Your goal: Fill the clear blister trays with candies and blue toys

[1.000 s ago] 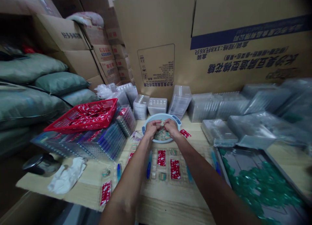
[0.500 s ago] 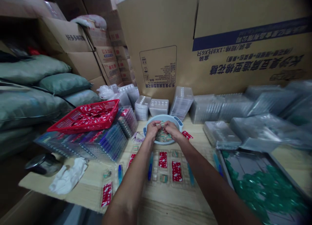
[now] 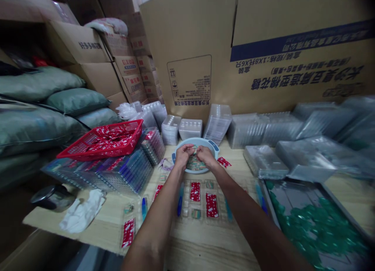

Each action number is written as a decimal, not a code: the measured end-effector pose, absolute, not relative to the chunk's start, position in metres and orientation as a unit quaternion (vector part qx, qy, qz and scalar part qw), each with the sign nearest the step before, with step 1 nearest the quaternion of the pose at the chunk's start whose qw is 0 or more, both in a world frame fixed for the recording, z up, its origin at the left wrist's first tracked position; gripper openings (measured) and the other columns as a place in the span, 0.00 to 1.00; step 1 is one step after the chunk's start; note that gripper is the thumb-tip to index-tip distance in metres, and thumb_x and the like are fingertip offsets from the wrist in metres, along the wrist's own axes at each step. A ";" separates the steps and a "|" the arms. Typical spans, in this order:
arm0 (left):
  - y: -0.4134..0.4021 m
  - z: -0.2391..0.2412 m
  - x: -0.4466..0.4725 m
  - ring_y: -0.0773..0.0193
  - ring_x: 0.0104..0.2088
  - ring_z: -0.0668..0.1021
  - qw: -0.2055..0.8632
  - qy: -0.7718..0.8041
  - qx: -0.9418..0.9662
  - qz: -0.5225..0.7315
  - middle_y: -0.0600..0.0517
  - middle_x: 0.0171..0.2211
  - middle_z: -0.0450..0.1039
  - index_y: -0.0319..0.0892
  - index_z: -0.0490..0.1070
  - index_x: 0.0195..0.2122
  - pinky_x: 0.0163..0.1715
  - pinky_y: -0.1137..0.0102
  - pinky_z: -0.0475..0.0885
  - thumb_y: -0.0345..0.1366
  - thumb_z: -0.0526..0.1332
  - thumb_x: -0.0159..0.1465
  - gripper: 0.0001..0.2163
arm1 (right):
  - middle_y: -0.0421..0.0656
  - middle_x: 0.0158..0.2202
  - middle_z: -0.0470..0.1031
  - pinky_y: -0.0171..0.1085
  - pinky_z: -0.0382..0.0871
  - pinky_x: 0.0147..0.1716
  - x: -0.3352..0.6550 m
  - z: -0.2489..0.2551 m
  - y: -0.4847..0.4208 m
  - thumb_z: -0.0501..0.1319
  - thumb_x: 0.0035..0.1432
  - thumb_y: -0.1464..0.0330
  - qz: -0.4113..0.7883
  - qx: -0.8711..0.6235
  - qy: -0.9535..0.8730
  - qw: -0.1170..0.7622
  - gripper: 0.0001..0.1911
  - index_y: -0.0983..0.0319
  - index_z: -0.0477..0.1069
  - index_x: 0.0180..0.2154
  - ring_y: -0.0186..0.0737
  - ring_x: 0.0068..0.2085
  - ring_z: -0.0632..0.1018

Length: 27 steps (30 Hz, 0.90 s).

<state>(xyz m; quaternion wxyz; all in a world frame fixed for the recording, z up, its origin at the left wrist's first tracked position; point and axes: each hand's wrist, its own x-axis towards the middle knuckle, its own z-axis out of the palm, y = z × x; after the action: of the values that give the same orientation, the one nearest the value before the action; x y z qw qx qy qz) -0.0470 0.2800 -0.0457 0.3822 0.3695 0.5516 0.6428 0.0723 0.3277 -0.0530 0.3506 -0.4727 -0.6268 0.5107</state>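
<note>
A light blue basin (image 3: 199, 141) stands at the middle of the table, with small greenish and tan pieces (image 3: 195, 163) inside. Over its left side my left hand (image 3: 184, 154) has its fingers drawn together. My right hand (image 3: 206, 156) is closed in the same way over the right side, close to the left. Whatever lies between the fingertips is too small to make out. Below the basin, between my forearms, clear plastic trays hold red packets (image 3: 211, 205), small striped pieces (image 3: 196, 213) and blue plastic sticks (image 3: 179, 205). My forearms hide parts of these trays.
A red basket (image 3: 133, 140) of red packets rests on stacked filled trays at left. Stacked clear trays (image 3: 218, 120) line the back before a large carton (image 3: 190, 40). At right sits a metal tray (image 3: 295, 196) of green wrapped pieces. A white glove (image 3: 82, 212) lies front left.
Both hands stay over the basin, with only small finger movements. The right hand's fingers have shifted slightly lower over the pieces. The trays and basket have stayed put.
</note>
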 end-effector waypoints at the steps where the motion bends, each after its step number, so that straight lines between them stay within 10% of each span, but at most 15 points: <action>1: 0.280 -0.046 -0.047 0.67 0.29 0.76 0.378 0.554 0.369 0.644 0.54 0.28 0.77 0.41 0.80 0.35 0.36 0.71 0.72 0.29 0.72 0.49 0.12 | 0.34 0.19 0.66 0.29 0.58 0.22 0.072 -0.053 0.327 0.58 0.47 0.75 0.525 -0.463 -0.622 0.350 0.04 0.60 0.68 0.28 0.32 0.22 0.69; 27: 0.284 -0.050 -0.046 0.65 0.30 0.77 0.368 0.589 0.368 0.618 0.52 0.29 0.79 0.40 0.80 0.35 0.39 0.69 0.73 0.31 0.71 0.51 0.09 | 0.34 0.23 0.68 0.31 0.65 0.25 0.070 -0.062 0.333 0.62 0.63 0.65 0.581 -0.416 -0.595 0.368 0.08 0.63 0.69 0.33 0.30 0.23 0.69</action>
<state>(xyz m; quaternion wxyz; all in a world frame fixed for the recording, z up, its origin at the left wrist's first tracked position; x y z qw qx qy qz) -0.0459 0.2845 -0.0499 0.3678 0.3678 0.5893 0.6182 0.0697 0.3335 -0.0619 0.3684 -0.4155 -0.5950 0.5811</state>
